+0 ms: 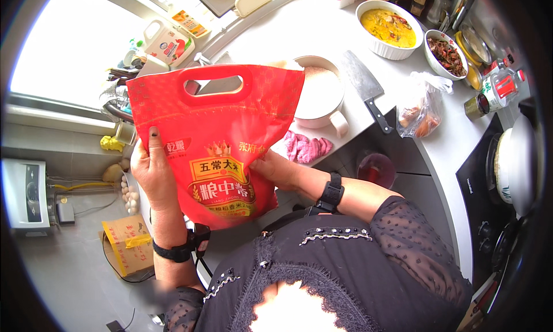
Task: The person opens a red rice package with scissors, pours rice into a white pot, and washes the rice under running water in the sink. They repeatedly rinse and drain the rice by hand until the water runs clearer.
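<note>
Both hands hold up a large red plastic rice bag (224, 129) with a cut-out handle, its printed front towards the camera. My left hand (154, 172) grips the bag's left side, thumb on the front and fingers hidden behind it. On the lower right side, my right hand (276, 167) pinches the bag; its fingertips are partly hidden. Just beyond the bag's right edge stands a light-coloured pot (322, 111) with a handle, holding pale grains like rice. A pink cloth (306, 147) lies at the counter's edge beside the pot.
Right of the pot lies a cleaver (365, 79), its handle over the counter edge. Farther right are a knotted plastic bag of food (419, 111), a white dish of yellow soup (389, 29), a bowl of dark food (445, 55) and a black cooktop (484, 202). Eggs (129, 196) sit at left.
</note>
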Available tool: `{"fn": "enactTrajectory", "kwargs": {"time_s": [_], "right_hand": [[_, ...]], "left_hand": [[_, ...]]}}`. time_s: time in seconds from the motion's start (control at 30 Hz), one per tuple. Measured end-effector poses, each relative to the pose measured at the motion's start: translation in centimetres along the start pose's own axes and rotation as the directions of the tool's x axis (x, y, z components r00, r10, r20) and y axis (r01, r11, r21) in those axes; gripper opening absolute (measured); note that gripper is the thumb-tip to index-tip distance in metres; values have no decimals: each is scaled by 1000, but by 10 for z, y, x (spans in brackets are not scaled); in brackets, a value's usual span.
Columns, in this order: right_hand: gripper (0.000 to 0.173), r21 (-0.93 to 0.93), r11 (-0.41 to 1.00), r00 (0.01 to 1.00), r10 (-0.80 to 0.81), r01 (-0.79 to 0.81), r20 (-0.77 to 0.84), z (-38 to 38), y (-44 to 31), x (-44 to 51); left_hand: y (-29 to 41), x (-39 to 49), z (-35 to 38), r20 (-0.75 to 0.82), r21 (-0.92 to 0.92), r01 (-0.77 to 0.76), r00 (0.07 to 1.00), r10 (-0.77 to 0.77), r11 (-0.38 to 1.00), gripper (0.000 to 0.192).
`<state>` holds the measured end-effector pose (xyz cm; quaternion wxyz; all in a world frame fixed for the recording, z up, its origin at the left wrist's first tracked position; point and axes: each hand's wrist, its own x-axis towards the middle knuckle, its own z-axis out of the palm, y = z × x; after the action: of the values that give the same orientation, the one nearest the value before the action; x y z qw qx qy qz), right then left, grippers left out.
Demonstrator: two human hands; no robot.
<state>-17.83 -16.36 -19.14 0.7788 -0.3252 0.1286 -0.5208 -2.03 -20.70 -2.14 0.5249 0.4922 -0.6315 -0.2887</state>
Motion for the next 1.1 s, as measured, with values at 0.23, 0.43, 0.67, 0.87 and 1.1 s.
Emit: {"fn": "enactTrajectory", "kwargs": {"time_s": [0.23,0.43,0.67,0.87,1.1], "right_hand": [[80,-565,821,995,-98,82,2,8,-41,3],[99,-860,466,940,-336,211,48,7,-18,9],[89,-819,571,990,-138,62,-21,24,-42,-15],[97,-635,671,904,-413,383,109,83,-112,-47],[23,-991,68,832,-552,115,59,121,-134,-41]], "left_hand": [[-12,-15,-20,-90,-326,-17,996,-13,945,29],[-62,-30,-35,-111,-516,61,984,-137,854,28],[-83,-49,-50,-102,-562,32,989,-108,827,29],[-83,-50,-52,-72,-582,40,992,-101,812,28],[-76,-48,-60,-29,-615,7,999,-32,789,29]]}}
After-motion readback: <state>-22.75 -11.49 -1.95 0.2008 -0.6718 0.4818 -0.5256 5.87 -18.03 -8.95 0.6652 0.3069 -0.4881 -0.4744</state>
